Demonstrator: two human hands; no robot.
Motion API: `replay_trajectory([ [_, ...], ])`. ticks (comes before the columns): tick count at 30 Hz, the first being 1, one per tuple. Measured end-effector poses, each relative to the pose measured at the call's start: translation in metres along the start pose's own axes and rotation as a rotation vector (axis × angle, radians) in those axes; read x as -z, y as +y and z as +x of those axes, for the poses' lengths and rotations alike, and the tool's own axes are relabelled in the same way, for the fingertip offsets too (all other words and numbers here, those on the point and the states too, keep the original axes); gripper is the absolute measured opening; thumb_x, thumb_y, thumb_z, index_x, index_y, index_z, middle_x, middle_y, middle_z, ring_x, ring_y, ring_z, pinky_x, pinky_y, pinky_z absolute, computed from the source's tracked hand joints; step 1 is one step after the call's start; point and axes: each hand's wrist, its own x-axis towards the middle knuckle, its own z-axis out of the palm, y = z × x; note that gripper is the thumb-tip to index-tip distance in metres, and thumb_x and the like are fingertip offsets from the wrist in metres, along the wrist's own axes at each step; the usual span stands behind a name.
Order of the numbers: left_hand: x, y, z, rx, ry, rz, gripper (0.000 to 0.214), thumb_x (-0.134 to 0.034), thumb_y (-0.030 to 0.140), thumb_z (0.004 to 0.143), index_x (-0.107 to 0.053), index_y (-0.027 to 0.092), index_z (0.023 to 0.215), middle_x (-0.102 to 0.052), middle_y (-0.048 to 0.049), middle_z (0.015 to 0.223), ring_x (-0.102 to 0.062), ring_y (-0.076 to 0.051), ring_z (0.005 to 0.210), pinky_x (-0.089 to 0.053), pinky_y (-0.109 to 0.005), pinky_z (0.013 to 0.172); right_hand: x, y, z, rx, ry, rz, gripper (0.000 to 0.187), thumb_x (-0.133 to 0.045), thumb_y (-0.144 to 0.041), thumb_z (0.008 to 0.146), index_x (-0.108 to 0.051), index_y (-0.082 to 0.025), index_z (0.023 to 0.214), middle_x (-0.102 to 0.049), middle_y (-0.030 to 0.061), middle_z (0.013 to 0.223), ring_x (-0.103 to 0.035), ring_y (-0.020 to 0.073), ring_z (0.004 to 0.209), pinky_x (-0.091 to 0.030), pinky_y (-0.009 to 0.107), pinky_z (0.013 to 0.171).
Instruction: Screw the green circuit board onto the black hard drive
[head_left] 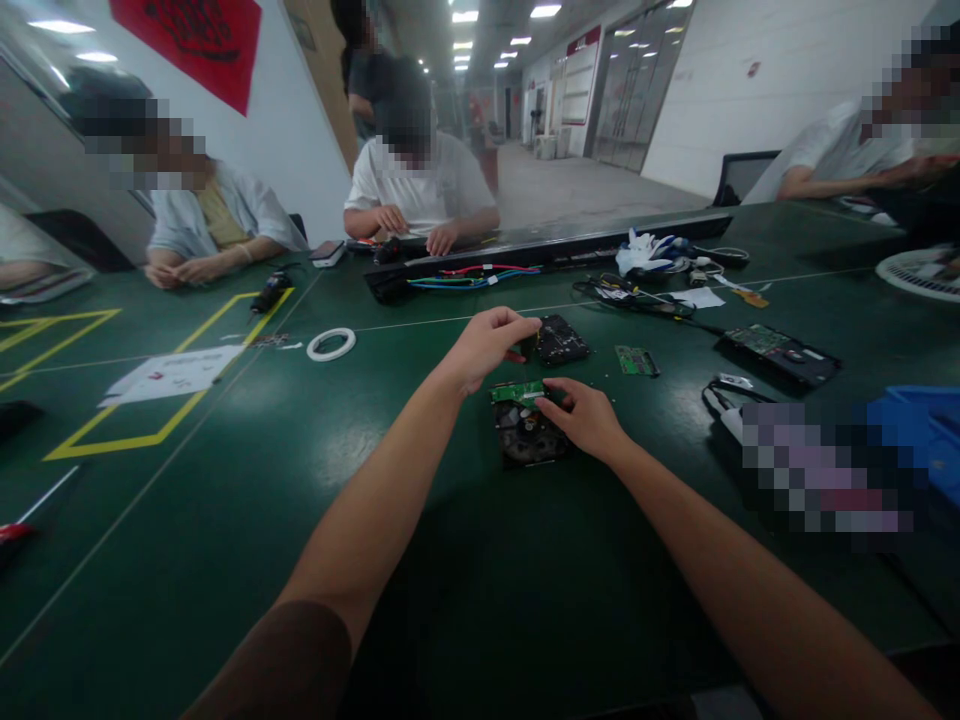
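A hard disk drive lies on the green table in front of me, its green circuit board at the far edge. My right hand rests on the drive's right side, fingers pinched at the circuit board. My left hand hovers just beyond the drive, fingers curled, close to a second dark drive part; whether it holds something small I cannot make out.
A loose green board and another opened drive lie to the right. A tape roll, paper sheet, cables and a blue bin are around. Other people sit across the table.
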Motion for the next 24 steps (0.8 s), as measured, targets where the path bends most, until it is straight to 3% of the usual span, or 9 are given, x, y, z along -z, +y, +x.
replay_trajectory([
  [7,0.0010,0.0034,-0.0019,-0.021,-0.007,-0.002,0.021,-0.070,0.036,0.085,-0.064,0.017,0.080,-0.065,-0.0057,0.090,-0.062,-0.015,0.082,-0.054,-0.026,0.065,0.0027,-0.0030,-0.0009,-0.007,-0.008,0.003,0.045,-0.067,-0.048,0.091,-0.072,-0.021,0.127,-0.075,0.0061,0.088,-0.066,0.0200,0.075,-0.049,0.032,0.069],
  [18,0.0012,0.0076,-0.0043,-0.020,-0.094,-0.044,0.026,-0.055,0.034,0.091,-0.072,0.015,0.097,-0.071,-0.0105,0.095,-0.066,-0.019,0.088,-0.052,-0.026,0.063,0.0000,0.0026,-0.0004,0.007,-0.008,0.029,0.046,-0.067,-0.050,0.091,-0.072,-0.021,0.127,-0.074,0.0054,0.086,-0.066,0.0198,0.073,-0.049,0.032,0.067],
  [24,-0.0018,0.0079,-0.0050,-0.015,-0.072,-0.014,0.023,-0.060,0.036,0.092,-0.070,0.016,0.096,-0.071,-0.0092,0.095,-0.066,-0.017,0.087,-0.052,-0.024,0.063,0.0001,0.0012,0.0000,0.013,-0.003,0.022,0.045,-0.066,-0.050,0.091,-0.073,-0.021,0.125,-0.075,0.0061,0.088,-0.066,0.0201,0.075,-0.049,0.032,0.068],
])
